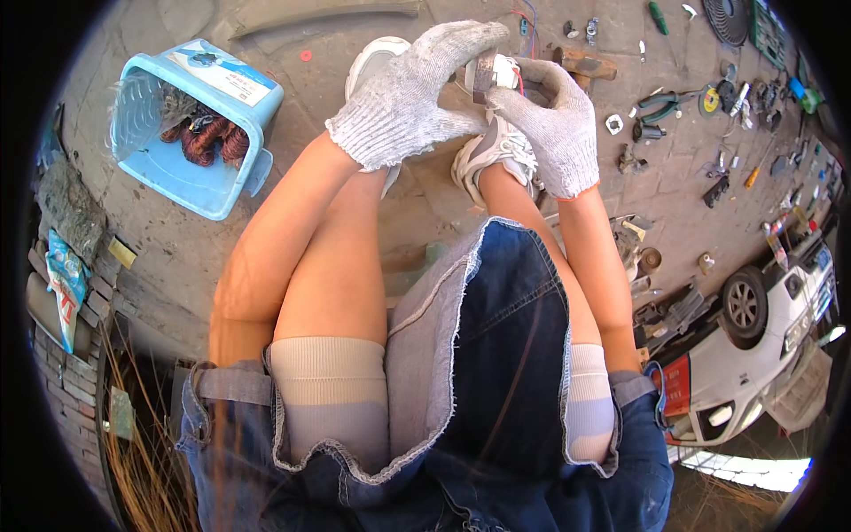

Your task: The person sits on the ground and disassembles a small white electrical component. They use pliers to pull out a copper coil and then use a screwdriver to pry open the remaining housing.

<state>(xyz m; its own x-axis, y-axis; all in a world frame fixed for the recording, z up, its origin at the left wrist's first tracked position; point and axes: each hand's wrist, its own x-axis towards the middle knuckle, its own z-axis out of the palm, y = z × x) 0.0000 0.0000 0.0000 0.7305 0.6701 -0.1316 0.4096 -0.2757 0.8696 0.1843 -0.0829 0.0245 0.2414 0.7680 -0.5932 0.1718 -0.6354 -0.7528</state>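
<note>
Both my hands wear whitish knitted gloves and meet above my shoes. Between them is a small electrical part with a brown metal block, a white section and red wire; its exact kind does not show. My right hand pinches it from the right with thumb and curled fingers. On the other side, my left hand has its fingers stretched over the part's top, thumb held apart lower down. Glove fingers cover some of the part.
A light blue plastic basket lies tipped at left, holding reddish-brown wire coils. A wooden-handled hammer, pliers, a green screwdriver and scattered parts lie on the paving at right. A white car stands at lower right.
</note>
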